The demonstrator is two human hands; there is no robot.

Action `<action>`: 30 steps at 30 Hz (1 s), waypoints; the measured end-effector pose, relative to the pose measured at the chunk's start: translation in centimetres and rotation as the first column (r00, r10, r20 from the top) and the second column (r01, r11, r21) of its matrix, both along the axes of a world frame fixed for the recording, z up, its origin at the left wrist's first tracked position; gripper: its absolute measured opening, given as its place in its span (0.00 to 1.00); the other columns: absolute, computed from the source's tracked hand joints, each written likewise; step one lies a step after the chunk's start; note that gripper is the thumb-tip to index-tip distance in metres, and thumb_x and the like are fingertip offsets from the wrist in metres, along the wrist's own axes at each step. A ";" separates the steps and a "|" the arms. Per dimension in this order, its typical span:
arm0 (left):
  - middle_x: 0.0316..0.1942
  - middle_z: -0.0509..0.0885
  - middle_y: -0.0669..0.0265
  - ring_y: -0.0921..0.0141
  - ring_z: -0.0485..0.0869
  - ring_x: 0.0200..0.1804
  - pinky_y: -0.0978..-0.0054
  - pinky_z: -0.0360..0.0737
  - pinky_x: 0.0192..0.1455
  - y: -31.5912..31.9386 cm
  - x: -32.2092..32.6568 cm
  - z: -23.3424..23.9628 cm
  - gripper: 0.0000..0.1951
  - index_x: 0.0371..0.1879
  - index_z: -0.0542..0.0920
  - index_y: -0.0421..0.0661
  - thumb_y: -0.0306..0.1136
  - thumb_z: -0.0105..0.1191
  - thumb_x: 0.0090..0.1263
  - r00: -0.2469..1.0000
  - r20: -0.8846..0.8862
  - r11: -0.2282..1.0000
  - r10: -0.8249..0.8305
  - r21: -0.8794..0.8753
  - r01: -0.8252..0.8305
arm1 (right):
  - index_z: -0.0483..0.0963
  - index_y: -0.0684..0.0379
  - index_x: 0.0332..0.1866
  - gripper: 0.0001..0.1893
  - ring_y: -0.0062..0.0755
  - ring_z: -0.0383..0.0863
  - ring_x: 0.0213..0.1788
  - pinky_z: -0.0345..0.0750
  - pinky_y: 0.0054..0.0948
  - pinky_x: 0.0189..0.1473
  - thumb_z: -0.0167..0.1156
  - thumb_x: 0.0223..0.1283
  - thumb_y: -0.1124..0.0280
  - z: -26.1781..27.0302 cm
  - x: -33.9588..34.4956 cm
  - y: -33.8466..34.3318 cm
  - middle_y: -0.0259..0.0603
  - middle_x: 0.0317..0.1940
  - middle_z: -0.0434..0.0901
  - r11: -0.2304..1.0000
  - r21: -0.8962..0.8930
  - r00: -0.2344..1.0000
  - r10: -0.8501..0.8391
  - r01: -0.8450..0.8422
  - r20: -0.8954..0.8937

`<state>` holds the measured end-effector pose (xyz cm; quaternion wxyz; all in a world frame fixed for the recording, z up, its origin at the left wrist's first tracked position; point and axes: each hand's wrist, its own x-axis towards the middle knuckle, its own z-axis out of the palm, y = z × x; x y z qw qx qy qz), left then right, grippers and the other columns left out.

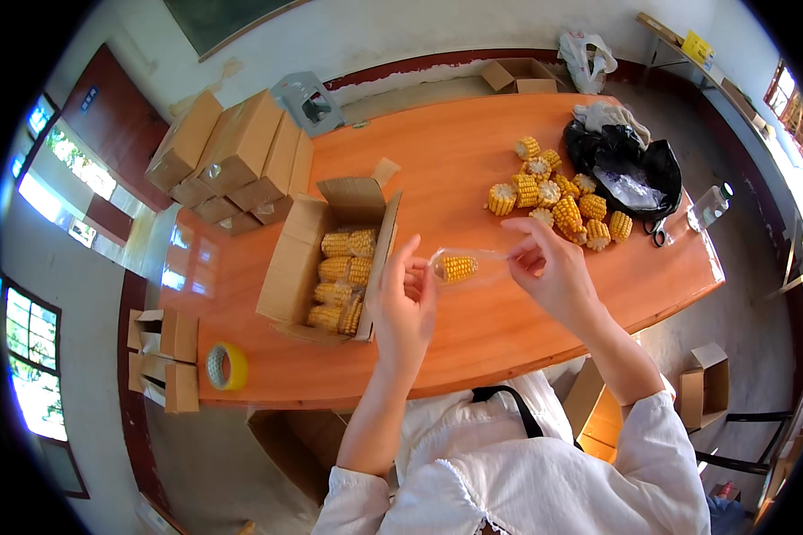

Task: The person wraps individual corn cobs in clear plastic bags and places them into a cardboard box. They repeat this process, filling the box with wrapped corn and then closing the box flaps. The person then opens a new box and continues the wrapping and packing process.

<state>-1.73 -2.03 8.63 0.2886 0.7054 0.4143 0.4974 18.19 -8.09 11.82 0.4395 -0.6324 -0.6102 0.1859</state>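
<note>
Between my hands a clear plastic bag [483, 255] is stretched, with a piece of corn on the cob [460, 268] inside its left end. My left hand [408, 294] pinches the bag's left end, and my right hand [542, 264] pinches the right end. Just left of my left hand stands an open cardboard box [286, 257] holding several wrapped corn pieces [334, 269]. Beyond my right hand lies a loose pile of unwrapped corn pieces [567, 212]. A black plastic bag [666, 170] with clear film in it lies beside the pile.
Closed cardboard boxes [241, 144] are stacked at the table's far left. A roll of yellow tape [227, 366] stands near the front left edge of the wooden table [508, 334]. Scissors [656, 233] and a clear bottle [708, 207] are at the right. A grey stool [304, 93] stands behind.
</note>
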 end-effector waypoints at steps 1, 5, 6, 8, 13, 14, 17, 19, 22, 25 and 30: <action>0.32 0.84 0.65 0.80 0.78 0.27 0.83 0.76 0.31 0.2 0.0 0.3 0.19 0.56 0.78 0.39 0.21 0.59 0.66 1.000 -0.013 1.000 0.009 0.016 -0.009 | 0.72 0.56 0.57 0.23 0.31 0.83 0.31 0.80 0.27 0.35 0.63 0.54 0.81 0.3 0.1 0.0 0.40 0.31 0.82 1.000 0.002 1.000 0.001 -0.001 -0.001; 0.32 0.86 0.64 0.79 0.78 0.26 0.82 0.77 0.31 0.5 -0.1 1.5 0.18 0.54 0.79 0.39 0.20 0.59 0.64 0.999 -0.025 1.000 0.019 0.013 -0.019 | 0.72 0.57 0.56 0.23 0.27 0.82 0.30 0.79 0.25 0.35 0.65 0.53 0.81 0.5 0.3 0.0 0.37 0.30 0.82 1.000 -0.026 0.999 0.002 -0.003 -0.046; 0.32 0.86 0.64 0.79 0.78 0.26 0.81 0.77 0.31 0.7 -0.2 1.7 0.17 0.53 0.79 0.39 0.21 0.59 0.64 0.998 -0.056 1.000 0.020 0.013 -0.020 | 0.72 0.57 0.57 0.23 0.25 0.82 0.30 0.79 0.25 0.35 0.65 0.53 0.81 0.5 0.5 0.0 0.37 0.30 0.81 1.000 -0.023 0.999 0.007 -0.008 -0.054; 0.32 0.86 0.64 0.79 0.79 0.26 0.81 0.77 0.31 0.9 -0.5 2.0 0.16 0.52 0.80 0.39 0.21 0.59 0.63 0.993 -0.118 1.000 0.023 0.014 -0.022 | 0.72 0.58 0.57 0.24 0.23 0.82 0.30 0.79 0.24 0.35 0.65 0.52 0.81 0.6 0.8 0.4 0.36 0.29 0.81 1.000 -0.019 0.995 0.017 -0.019 -0.097; 0.32 0.86 0.63 0.78 0.80 0.26 0.79 0.78 0.31 0.8 -1.0 2.7 0.15 0.49 0.81 0.38 0.21 0.59 0.63 0.998 -0.070 0.998 0.002 -0.062 -0.006 | 0.73 0.59 0.56 0.22 0.21 0.82 0.31 0.79 0.21 0.36 0.64 0.53 0.81 -0.1 1.7 0.8 0.35 0.30 0.81 0.995 -0.023 0.958 0.085 -0.095 -0.274; 0.32 0.86 0.63 0.78 0.80 0.26 0.79 0.78 0.31 0.9 -1.2 2.6 0.15 0.49 0.81 0.38 0.21 0.59 0.63 0.998 -0.066 0.997 -0.001 -0.082 -0.004 | 0.73 0.59 0.56 0.23 0.21 0.82 0.33 0.79 0.21 0.36 0.64 0.53 0.82 0.0 1.8 0.7 0.35 0.32 0.81 0.994 -0.038 0.928 0.079 -0.099 -0.363; 0.31 0.86 0.63 0.77 0.81 0.26 0.79 0.79 0.30 1.0 -0.9 2.4 0.15 0.49 0.81 0.38 0.21 0.59 0.62 0.999 -0.030 1.000 -0.023 -0.002 0.023 | 0.71 0.59 0.58 0.24 0.21 0.82 0.37 0.80 0.21 0.40 0.64 0.53 0.82 0.0 3.2 0.6 0.34 0.36 0.80 0.991 -0.021 0.815 0.097 -0.132 -0.571; 0.30 0.86 0.62 0.76 0.81 0.26 0.79 0.79 0.30 0.9 -0.8 2.4 0.15 0.48 0.81 0.38 0.20 0.59 0.62 0.999 -0.035 1.000 -0.024 -0.007 0.023 | 0.69 0.59 0.60 0.26 0.22 0.82 0.42 0.80 0.21 0.43 0.64 0.54 0.82 -1.4 5.8 1.1 0.34 0.38 0.79 0.989 0.092 0.727 0.148 -0.117 -0.671; 0.30 0.85 0.63 0.76 0.82 0.26 0.78 0.79 0.30 0.7 -1.0 2.6 0.14 0.47 0.82 0.38 0.20 0.59 0.61 0.999 -0.048 1.000 -0.023 0.020 0.024 | 0.61 0.60 0.70 0.36 0.30 0.77 0.59 0.77 0.31 0.57 0.68 0.55 0.76 -5.7 6.6 2.2 0.41 0.59 0.75 0.927 0.006 0.906 0.368 -0.375 -0.209; 0.29 0.85 0.63 0.76 0.82 0.26 0.79 0.79 0.30 0.6 -0.6 2.8 0.14 0.46 0.82 0.38 0.19 0.59 0.60 0.998 -0.064 0.998 -0.020 0.051 0.023 | 0.61 0.59 0.73 0.39 0.34 0.72 0.66 0.72 0.36 0.63 0.70 0.55 0.72 -7.2 2.9 2.1 0.41 0.73 0.63 0.841 -0.193 0.860 0.471 -0.505 -0.197; 0.39 0.85 0.61 0.75 0.83 0.35 0.78 0.80 0.35 0.0 0.0 3.8 0.14 0.49 0.82 0.40 0.20 0.59 0.63 0.994 -0.038 0.994 -0.105 -0.001 0.105 | 0.72 0.66 0.61 0.21 0.31 0.77 0.59 0.75 0.32 0.59 0.61 0.66 0.68 -7.3 -1.6 5.0 0.44 0.61 0.76 0.878 -0.137 0.885 0.465 -0.458 0.027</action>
